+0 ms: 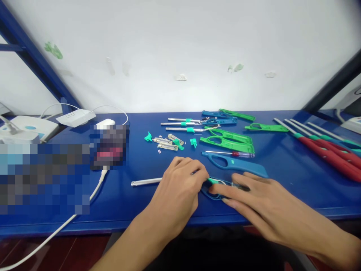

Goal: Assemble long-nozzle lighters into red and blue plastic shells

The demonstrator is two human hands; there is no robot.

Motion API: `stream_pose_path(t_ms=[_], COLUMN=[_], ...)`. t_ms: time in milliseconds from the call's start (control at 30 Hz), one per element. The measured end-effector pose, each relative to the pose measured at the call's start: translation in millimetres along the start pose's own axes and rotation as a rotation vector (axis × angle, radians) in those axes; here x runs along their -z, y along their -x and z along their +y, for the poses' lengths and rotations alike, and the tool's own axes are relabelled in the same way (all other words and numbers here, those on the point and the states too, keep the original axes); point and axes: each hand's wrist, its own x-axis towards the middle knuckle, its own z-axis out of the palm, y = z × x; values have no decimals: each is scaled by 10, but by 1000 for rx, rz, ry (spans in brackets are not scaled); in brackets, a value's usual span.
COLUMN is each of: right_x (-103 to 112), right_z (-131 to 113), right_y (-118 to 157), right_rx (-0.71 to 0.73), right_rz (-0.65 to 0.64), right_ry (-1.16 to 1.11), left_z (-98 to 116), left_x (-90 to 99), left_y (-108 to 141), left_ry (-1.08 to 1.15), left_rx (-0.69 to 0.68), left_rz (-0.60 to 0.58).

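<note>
On the table in front of me lies an opened blue utility lighter, its long metal tube pointing left. My left hand is closed over the base of the tube, at the front of the lighter. My right hand has its finger and thumb on the lighter's handle by the trigger loop, hiding most of it; its other fingertips are blurred. A teal trigger piece and a pale wire show between the hands. Just behind lies a loose blue casing half, with a screwdriver behind it.
Green casing halves and several metal tubes lie farther back. Clear fuel tanks and teal bits sit mid-table. Red lighters are at right. A phone with a white cable lies left; a white wall stands behind.
</note>
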Motion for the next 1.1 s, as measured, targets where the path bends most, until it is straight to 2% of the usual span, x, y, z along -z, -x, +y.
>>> stream_pose_path(t_ms=[167, 433, 567, 733, 867, 967, 1100], right_x=[8, 22, 21, 42, 98, 144, 186], right_z=[3, -28, -29, 4, 43, 62, 57], right_y=[11, -13, -10, 28, 53, 60, 47], right_rx=[-19, 2, -17, -92, -165, -180, -161], right_rz=[4, 14, -18, -11, -43, -57, -64], right_ry=[-8, 69, 8, -117, -240, -276, -297], left_z=[-20, -14, -2, 95, 181, 187, 133], left_x=[-14, 60, 88, 171, 256, 270, 203], left_y=[-8, -15, -29, -31, -4, 31, 88], left_ry=[-31, -63, -36, 65, 98, 92, -19], left_rx=[-44, -97, -57, 26, 52, 41, -60], left_rz=[4, -54, -87, -24, -33, -62, -55])
